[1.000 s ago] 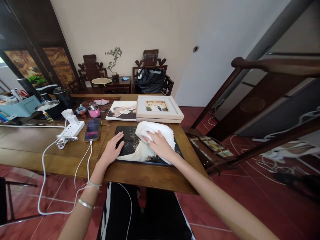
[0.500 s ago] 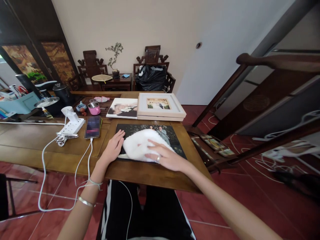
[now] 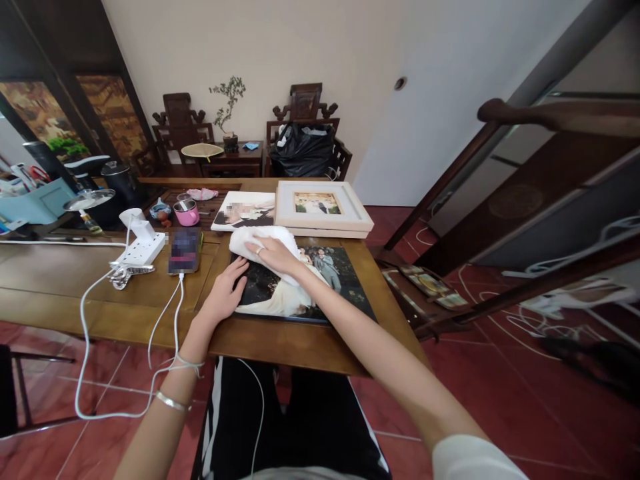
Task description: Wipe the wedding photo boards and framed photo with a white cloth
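As right hand (image 3: 276, 255) holds cloth (image 3: 242, 243) over photo (image 3: 280, 299) at far edge, left hand (image 3: 225, 288) unclenched, tabletop (image 3: 295, 345) margin nearside

A white cloth (image 3: 242, 243) partly covers the flat photo panel (image 3: 286, 293)

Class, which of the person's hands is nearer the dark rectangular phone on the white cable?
Left. The left hand lies just right of the phone; the right hand, on the fluffy white cloth, is farther right.
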A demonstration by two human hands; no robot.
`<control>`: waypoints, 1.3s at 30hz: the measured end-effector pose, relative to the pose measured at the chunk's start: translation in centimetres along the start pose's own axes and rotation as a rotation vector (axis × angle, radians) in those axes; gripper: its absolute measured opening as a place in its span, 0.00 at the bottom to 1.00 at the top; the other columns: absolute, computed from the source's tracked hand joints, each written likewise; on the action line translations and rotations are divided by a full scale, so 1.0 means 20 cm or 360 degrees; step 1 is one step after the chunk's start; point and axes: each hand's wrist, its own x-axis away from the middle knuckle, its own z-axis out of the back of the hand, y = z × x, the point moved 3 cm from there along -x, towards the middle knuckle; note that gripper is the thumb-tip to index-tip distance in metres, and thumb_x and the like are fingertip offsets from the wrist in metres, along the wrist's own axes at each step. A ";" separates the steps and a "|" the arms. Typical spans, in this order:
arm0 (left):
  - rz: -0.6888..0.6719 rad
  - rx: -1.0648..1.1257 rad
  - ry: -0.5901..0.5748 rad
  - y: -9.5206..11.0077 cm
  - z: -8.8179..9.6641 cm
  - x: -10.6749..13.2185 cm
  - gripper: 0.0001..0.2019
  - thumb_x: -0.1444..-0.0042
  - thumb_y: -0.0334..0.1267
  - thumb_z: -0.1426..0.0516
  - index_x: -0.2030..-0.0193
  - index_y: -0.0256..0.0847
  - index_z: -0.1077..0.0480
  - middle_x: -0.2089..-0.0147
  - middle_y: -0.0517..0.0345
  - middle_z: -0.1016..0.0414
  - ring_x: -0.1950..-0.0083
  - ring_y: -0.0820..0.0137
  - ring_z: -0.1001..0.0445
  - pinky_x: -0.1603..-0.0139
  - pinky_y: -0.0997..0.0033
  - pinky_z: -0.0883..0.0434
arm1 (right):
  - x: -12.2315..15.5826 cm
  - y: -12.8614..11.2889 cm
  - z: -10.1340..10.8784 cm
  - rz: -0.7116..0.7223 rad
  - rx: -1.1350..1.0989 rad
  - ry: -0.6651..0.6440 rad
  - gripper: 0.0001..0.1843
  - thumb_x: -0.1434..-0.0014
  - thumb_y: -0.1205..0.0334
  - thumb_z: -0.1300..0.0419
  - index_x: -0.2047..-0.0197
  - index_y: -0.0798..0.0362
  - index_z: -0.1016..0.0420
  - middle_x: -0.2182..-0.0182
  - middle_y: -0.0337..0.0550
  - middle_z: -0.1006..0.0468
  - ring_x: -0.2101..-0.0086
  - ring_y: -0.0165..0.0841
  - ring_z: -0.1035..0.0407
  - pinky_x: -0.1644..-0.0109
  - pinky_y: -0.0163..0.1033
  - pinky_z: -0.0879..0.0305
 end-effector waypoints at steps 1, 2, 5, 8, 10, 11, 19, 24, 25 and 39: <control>0.0008 -0.0002 0.0000 0.00 0.00 0.00 0.19 0.40 0.38 0.53 0.45 0.34 0.33 0.39 0.46 0.37 0.36 0.63 0.42 0.35 0.56 0.44 | 0.01 0.00 0.00 0.0009 0.0000 -0.0004 0.24 0.37 0.49 0.55 0.44 0.52 0.33 0.42 0.43 0.36 0.41 0.39 0.45 0.37 0.43 0.55; 0.0015 -0.0003 0.0001 0.00 0.00 0.00 0.19 0.40 0.37 0.53 0.45 0.34 0.33 0.39 0.47 0.37 0.36 0.63 0.42 0.35 0.56 0.44 | 0.03 0.01 0.01 0.0014 0.0004 -0.0006 0.24 0.37 0.49 0.54 0.44 0.52 0.33 0.41 0.43 0.37 0.41 0.39 0.46 0.37 0.43 0.56; 0.0016 0.0004 -0.0003 0.00 0.00 0.00 0.19 0.41 0.37 0.53 0.45 0.37 0.33 0.39 0.50 0.36 0.36 0.63 0.42 0.35 0.55 0.45 | 0.17 0.10 0.10 0.0006 0.0029 0.0001 0.25 0.38 0.46 0.53 0.46 0.50 0.31 0.41 0.42 0.37 0.41 0.41 0.47 0.37 0.47 0.56; 0.0004 0.0030 -0.0006 0.00 0.00 0.00 0.19 0.41 0.38 0.53 0.45 0.37 0.34 0.39 0.50 0.37 0.35 0.64 0.43 0.35 0.54 0.45 | 0.33 0.25 0.26 -0.0104 0.0076 0.0076 0.26 0.39 0.45 0.54 0.47 0.52 0.30 0.42 0.44 0.36 0.41 0.42 0.47 0.37 0.50 0.56; 0.0002 0.0040 0.0003 0.00 0.00 0.00 0.19 0.41 0.38 0.53 0.45 0.37 0.34 0.39 0.49 0.37 0.35 0.63 0.43 0.35 0.54 0.45 | 0.42 0.36 0.36 -0.0216 0.0130 0.0184 0.26 0.39 0.46 0.53 0.48 0.53 0.29 0.42 0.47 0.36 0.41 0.44 0.46 0.38 0.51 0.55; 0.0004 0.0041 0.0008 0.00 0.00 0.00 0.19 0.41 0.38 0.53 0.45 0.36 0.33 0.39 0.49 0.37 0.35 0.63 0.43 0.35 0.55 0.45 | 0.46 0.41 0.39 -0.0268 0.0150 0.0225 0.26 0.39 0.46 0.54 0.48 0.54 0.29 0.42 0.47 0.36 0.41 0.44 0.46 0.38 0.51 0.55; 0.0007 0.0050 0.0015 0.01 0.01 0.00 0.18 0.40 0.39 0.53 0.46 0.38 0.33 0.39 0.49 0.36 0.35 0.63 0.42 0.35 0.54 0.45 | 0.75 0.20 0.28 -0.0014 0.0487 0.0118 0.17 0.39 0.53 0.52 0.59 0.51 0.25 0.41 0.44 0.38 0.39 0.45 0.52 0.36 0.57 0.59; 0.0009 0.0025 0.0012 0.01 0.01 0.00 0.18 0.40 0.39 0.53 0.46 0.38 0.33 0.39 0.49 0.36 0.36 0.64 0.42 0.35 0.54 0.45 | 0.94 -0.08 0.17 0.0300 0.0410 -0.0188 0.14 0.38 0.56 0.52 0.65 0.49 0.26 0.40 0.43 0.40 0.39 0.38 0.50 0.34 0.54 0.62; 0.0010 0.0023 0.0012 0.01 0.01 0.00 0.18 0.40 0.39 0.53 0.46 0.38 0.33 0.39 0.49 0.36 0.36 0.64 0.42 0.35 0.55 0.45 | 0.95 -0.09 0.17 0.0305 0.0378 -0.0238 0.14 0.38 0.55 0.52 0.65 0.49 0.26 0.40 0.43 0.40 0.39 0.38 0.50 0.34 0.53 0.61; -0.0015 0.0090 0.0042 0.03 0.02 0.00 0.21 0.38 0.41 0.55 0.41 0.37 0.39 0.36 0.50 0.41 0.34 0.66 0.46 0.34 0.60 0.48 | 0.33 0.25 0.22 -0.0282 0.0504 0.0266 0.24 0.36 0.52 0.57 0.45 0.56 0.33 0.44 0.52 0.34 0.42 0.47 0.46 0.38 0.58 0.58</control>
